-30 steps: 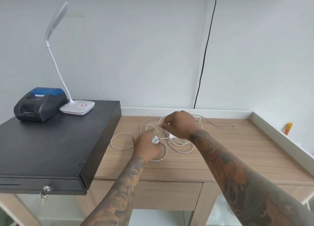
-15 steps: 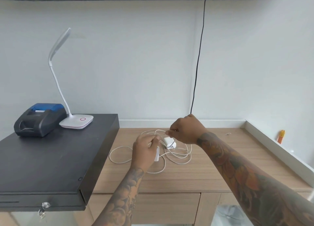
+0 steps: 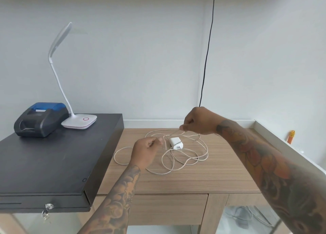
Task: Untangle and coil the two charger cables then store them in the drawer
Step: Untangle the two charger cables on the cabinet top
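A tangle of white charger cables [image 3: 185,159] lies in loose loops on the wooden table [image 3: 185,179]. A white plug adapter [image 3: 175,142] sits among the loops. My left hand [image 3: 145,151] hovers over the left part of the tangle and pinches a strand between thumb and fingers. Raised above the far side of the tangle, my right hand [image 3: 198,121] pinches another strand and lifts it off the table. A wooden drawer front [image 3: 167,209] sits under the table top, shut.
A black cash drawer box [image 3: 53,161] stands at the left, with keys in its lock [image 3: 47,210]. On it are a small black and blue printer [image 3: 40,119] and a white desk lamp [image 3: 79,122]. A black wire [image 3: 206,57] hangs down the wall. An orange object [image 3: 290,136] lies at the right ledge.
My right hand has risen and moved right, pulling a strand up. The left hand let the small plug piece drop and now pinches a strand. The camera tilted upward.
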